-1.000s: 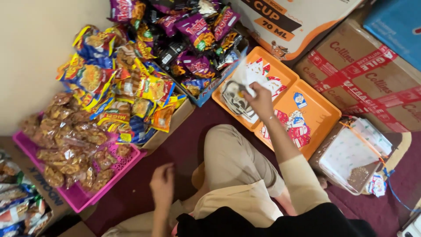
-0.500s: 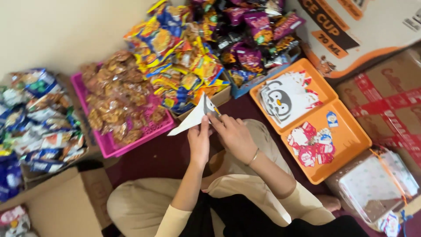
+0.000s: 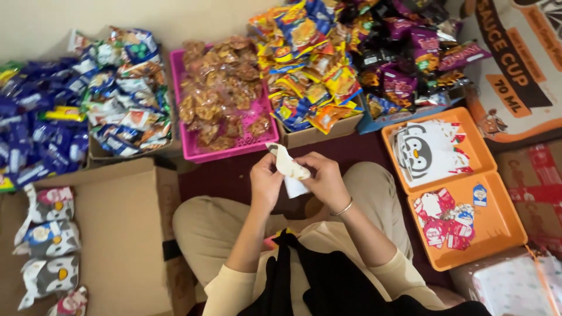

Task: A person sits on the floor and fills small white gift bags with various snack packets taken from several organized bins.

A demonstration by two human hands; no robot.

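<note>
A small white paper bag (image 3: 291, 169) sits between both hands, held above the person's lap, just in front of a pink basket (image 3: 193, 149). The left hand (image 3: 266, 181) has its grip closed on the bag's left edge, fingers curled around it, and the right hand (image 3: 324, 180) has its grip pinched on the bag's right side, thumb on top. The pink basket holds clear packs of brown fried snacks (image 3: 219, 88). To the right of the basket, a cardboard box (image 3: 316, 133) overflows with yellow and orange snack packets (image 3: 310, 64), then dark purple ones (image 3: 410, 52). Further right lie two orange trays (image 3: 497, 216); one carries a stack of penguin-printed bags (image 3: 424, 152). Left of the basket is a heap of blue and white packets (image 3: 70, 111). Below that heap, filled penguin bags (image 3: 50, 240) lie in an open cardboard box (image 3: 117, 234).
</note>
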